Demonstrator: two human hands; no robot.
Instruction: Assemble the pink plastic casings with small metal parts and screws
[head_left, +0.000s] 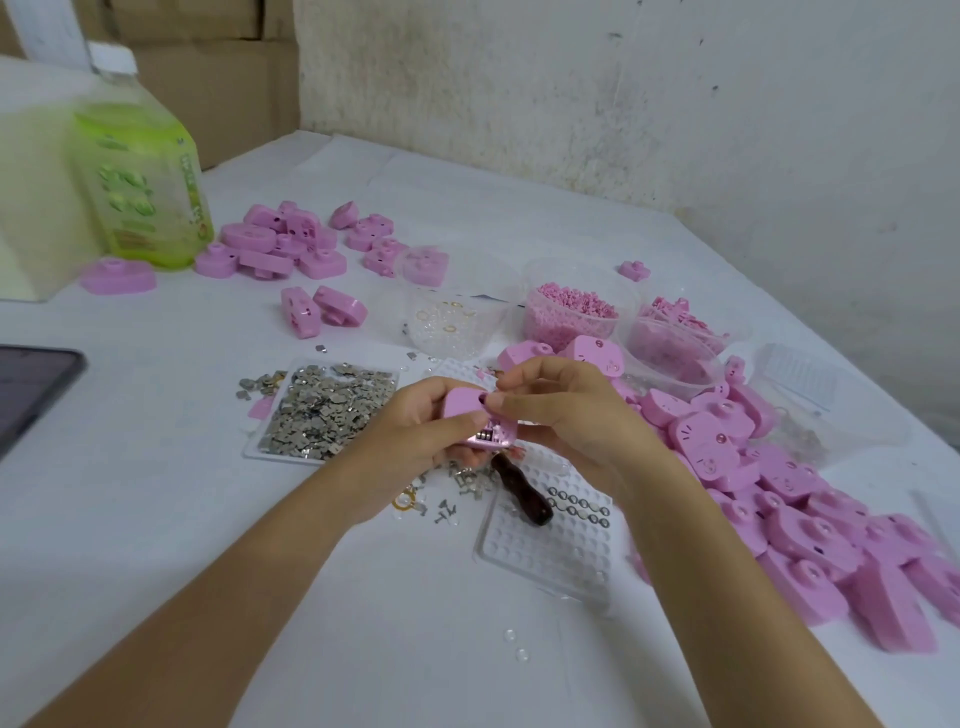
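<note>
My left hand (415, 431) grips a pink plastic casing (465, 402) above the table's middle, small metal parts showing at its lower open edge. My right hand (566, 410) pinches the casing's top edge with thumb and forefinger; whether it holds a tiny part I cannot tell. A flat tray of small metal parts (327, 410) lies just left of my hands. Loose metal pieces (457, 483) and a dark wooden-handled tool (522, 491) lie on the table under my hands.
A long pile of pink casings (779, 499) runs down the right side, another pile (291, 241) sits at the back left. Clear tubs of pink bits (571, 312), a dimpled white tray (550, 545), a green bottle (145, 176) and a phone (31, 384) are around.
</note>
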